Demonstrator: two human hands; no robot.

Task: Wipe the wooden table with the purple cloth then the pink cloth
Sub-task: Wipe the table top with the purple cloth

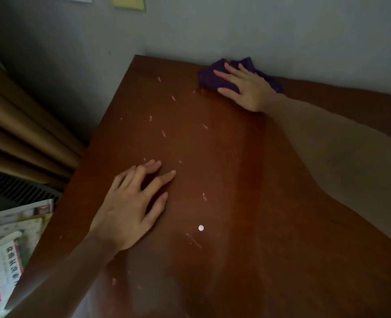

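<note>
Both hands are lying on the wooden table (213, 145), taken as the landmark. Right hand (245, 88) is reaching to the table's far edge by the wall (258, 31), fingers spread flat and pressing down on the purple cloth (209, 77); it is not pinching the cloth, only bearing on top of it. Cloth is sitting bunched against the wall at the table's back edge, part of it poking out behind the wrist. Left hand (130, 203) is resting palm down near the table's left side, closer to the person, fingers loosely splayed and touching bare wood, holding nothing. Pale scuffs and flecks are showing scattered across the tabletop between the two hands, and a small white dot (201, 228) is sitting on the wood just to the right of the left hand. Brown curtain (24, 134) is hanging beyond the table's left edge; printed papers (8, 249) are lying below that edge.
</note>
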